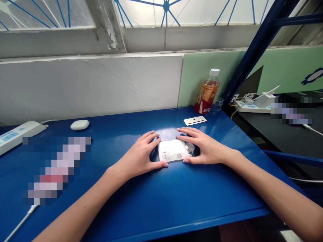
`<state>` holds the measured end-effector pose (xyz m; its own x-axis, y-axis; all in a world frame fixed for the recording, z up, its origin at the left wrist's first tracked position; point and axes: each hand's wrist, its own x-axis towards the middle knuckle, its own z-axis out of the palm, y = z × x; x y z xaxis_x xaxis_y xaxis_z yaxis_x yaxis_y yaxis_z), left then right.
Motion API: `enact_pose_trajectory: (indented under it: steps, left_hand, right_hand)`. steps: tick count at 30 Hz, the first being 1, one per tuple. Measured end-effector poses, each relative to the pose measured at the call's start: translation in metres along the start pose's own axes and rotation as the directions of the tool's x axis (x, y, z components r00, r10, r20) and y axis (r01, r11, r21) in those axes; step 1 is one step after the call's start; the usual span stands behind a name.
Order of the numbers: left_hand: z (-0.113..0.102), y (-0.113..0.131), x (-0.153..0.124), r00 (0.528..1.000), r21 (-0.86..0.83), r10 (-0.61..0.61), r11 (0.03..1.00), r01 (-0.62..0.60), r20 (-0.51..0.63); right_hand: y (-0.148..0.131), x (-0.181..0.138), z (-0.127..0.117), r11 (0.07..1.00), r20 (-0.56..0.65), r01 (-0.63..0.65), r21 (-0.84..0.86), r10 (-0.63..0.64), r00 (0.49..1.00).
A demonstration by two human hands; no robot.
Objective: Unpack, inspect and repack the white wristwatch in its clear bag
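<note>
Packet (173, 150) between two hands on a blue desk

Lies on the blue desk (171, 193) with its white printed face upward, marked with a barcode near the left end and a square code farther right, and ending at the right in shiny clear plastic. Flanked on the left by the left hand (142, 151), with fingers bent toward the far left corner, thumb reaching to the near edge and palm apart from the packet. Flanked on the right by the right hand (202, 144) in a mirrored pose, with fingertips by the far edge and thumb by the near one. Hard to say from this angle whether pinched by the edges or merely framed, with neither hand clenched.

Just beyond the right hand: a flat white card (195, 120) with a dark slit. Farther back: a standing bottle (208, 92) with a white cap and an orange-and-red label, near the green panel (212, 64) and the slanting blue post (254, 53). Well left of the left hand: a white earbud case (80, 125), and, nearer, a long pixelated shape (57, 169) with a white cable (19, 222) at its near end. At the left edge: a white power strip (20, 136).
</note>
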<state>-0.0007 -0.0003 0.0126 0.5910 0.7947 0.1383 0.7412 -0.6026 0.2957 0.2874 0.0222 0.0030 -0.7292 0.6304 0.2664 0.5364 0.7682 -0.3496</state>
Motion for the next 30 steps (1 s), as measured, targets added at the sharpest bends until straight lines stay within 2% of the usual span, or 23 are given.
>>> enact_pose_trajectory:
  steps: [12, 21, 30]
  left_hand:
    - [-0.003, 0.002, 0.002, 0.999, 0.079, 0.043, 0.996, -0.042, -0.011]
    - [-0.002, 0.005, -0.001, 0.999, 0.097, 0.048, 0.994, -0.047, -0.008]
    - [-0.002, 0.004, 0.003, 1.000, 0.102, 0.026, 0.994, -0.027, 0.011]
  right_hand:
    - [-0.002, 0.001, 0.003, 0.998, 0.006, -0.059, 0.022, 0.058, 0.998]
    - [0.001, -0.001, 0.004, 1.000, -0.009, -0.016, -0.023, 0.016, 1.000]
    - [0.006, -0.006, -0.014, 0.998, 0.028, -0.027, -0.056, 0.028, 0.999]
